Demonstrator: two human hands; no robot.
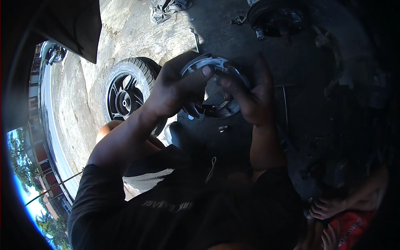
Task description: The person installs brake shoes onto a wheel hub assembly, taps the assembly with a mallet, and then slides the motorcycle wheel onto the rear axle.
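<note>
Holding drum-brake shoe assembly (204, 62), judging by the silver and dark curved pieces, up in the air above the floor (93, 83), away from the floor's left, road-side edge. Gripped on the left rim by left hand (175, 85), thumb pressed on the silver upper piece, fingers curled behind and mostly hidden. Gripped on the right rim by right hand (252, 98), thumb bent inward close to left thumb, fingers up along the outside; cannot tell fingertip pressure, too dark. Looks like two-thumb work at the upper inner edge. To do well: brace the rim from behind with the fingers, push with thumb pads rather than nails, load both sides evenly to avoid skewing the curved pieces. Possibly under spring tension, so ease off slowly and avoid putting skin in the gaps. Better to touch bare metal than outer friction faces. Tilt toward the sunlit left for a clearer look. Mind small metal cylinder (223, 128) on the floor below, easy to lose in shadow, and thin rod (286, 108) right of right hand. Leave spoked wheel (126, 102) alone, left of left forearm. Stay clear of co-worker's hand (327, 208), toward the floor's near right corner, well apart.
</note>
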